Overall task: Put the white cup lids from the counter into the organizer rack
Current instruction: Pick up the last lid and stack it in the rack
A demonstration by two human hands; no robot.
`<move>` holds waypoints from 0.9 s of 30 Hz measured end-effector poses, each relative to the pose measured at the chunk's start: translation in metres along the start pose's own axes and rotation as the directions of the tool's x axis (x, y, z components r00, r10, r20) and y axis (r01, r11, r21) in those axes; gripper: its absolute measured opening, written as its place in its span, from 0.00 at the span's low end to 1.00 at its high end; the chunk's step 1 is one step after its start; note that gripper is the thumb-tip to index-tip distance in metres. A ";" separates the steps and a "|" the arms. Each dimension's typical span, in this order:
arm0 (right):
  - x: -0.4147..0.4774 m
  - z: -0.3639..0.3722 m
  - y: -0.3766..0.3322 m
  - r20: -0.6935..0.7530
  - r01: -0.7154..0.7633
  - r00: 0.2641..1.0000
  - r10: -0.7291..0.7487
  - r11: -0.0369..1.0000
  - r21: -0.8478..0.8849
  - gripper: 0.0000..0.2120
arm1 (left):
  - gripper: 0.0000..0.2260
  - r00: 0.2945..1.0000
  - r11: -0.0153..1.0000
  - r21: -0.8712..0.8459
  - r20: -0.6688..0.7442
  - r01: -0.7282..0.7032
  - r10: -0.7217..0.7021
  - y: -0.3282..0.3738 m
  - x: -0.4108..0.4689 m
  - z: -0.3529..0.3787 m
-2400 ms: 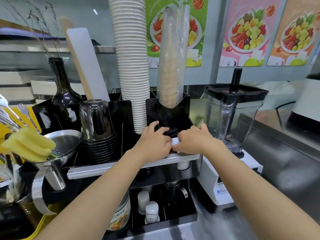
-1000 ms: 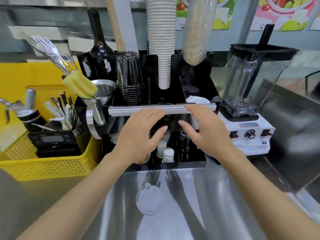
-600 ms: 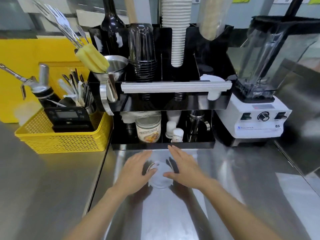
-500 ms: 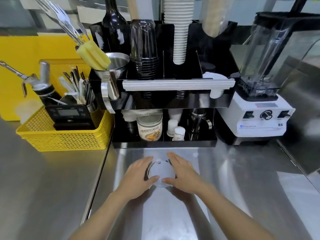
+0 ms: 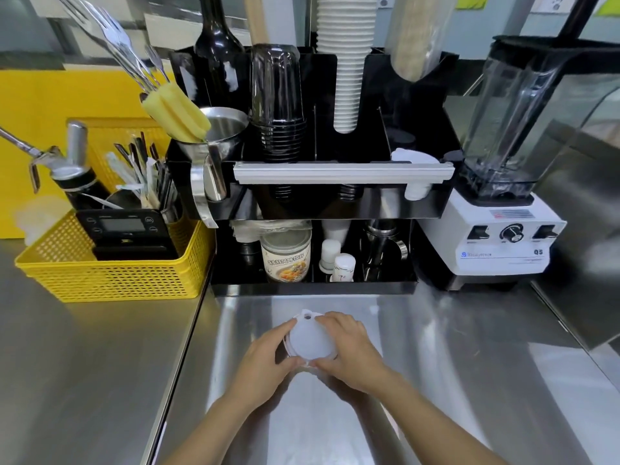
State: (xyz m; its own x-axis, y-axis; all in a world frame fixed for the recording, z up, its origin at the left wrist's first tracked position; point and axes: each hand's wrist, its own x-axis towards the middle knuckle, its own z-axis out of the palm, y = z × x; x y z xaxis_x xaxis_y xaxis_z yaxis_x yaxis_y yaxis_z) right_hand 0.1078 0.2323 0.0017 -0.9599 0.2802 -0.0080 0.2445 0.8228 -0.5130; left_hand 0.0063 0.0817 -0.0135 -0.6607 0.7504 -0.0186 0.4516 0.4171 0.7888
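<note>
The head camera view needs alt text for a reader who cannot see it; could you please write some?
Both hands, left hand and right hand, grip a stack of white cup lids on a steel counter. Behind stand a black organizer rack, a yellow basket and a blender.

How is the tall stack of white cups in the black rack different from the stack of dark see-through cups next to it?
The white cup stack is opaque white, and rises out of the top of the picture; the dark cup stack is see-through and smoky, and ends well below that. The white cups look narrower and the dark cups wider. Both stand upside down in neighbouring slots of the organizer rack.
</note>
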 end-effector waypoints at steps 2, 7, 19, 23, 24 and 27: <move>0.002 -0.017 -0.003 -0.050 0.033 0.998 -0.032 0.999 0.020 0.38 | 0.28 0.999 0.999 -0.035 -0.045 -0.020 0.018 0.010 0.005 -0.006; 0.005 -0.079 -0.013 -0.195 0.132 0.973 -0.121 0.990 0.043 0.37 | 0.27 0.979 0.986 -0.055 -0.137 -0.156 0.148 0.063 0.019 -0.030; 0.005 -0.237 -0.016 -0.428 0.171 0.874 -0.231 0.970 -0.175 0.31 | 0.22 0.833 0.853 0.083 -0.189 -0.515 0.521 0.213 0.080 -0.074; 0.015 -0.283 -0.012 -0.439 0.150 0.872 -0.215 0.972 -0.179 0.28 | 0.21 0.801 0.821 0.072 -0.185 -0.567 0.570 0.250 0.112 -0.078; 0.019 -0.294 -0.011 -0.436 0.140 0.874 -0.212 0.971 -0.192 0.29 | 0.20 0.800 0.820 0.081 -0.188 -0.566 0.570 0.257 0.120 -0.079; 0.033 -0.319 -0.002 -0.392 0.069 0.908 -0.148 0.976 -0.208 0.31 | 0.18 0.795 0.815 0.181 -0.186 -0.550 0.578 0.274 0.143 -0.079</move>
State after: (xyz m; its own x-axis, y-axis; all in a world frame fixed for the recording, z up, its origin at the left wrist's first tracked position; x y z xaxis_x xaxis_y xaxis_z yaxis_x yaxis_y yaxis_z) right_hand 0.1189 0.3976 0.2768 -0.8537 0.3268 0.4054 0.2010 0.9250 -0.3224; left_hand -0.0117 0.2625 0.2484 -0.3756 0.7419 0.5554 0.8402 0.0197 0.5419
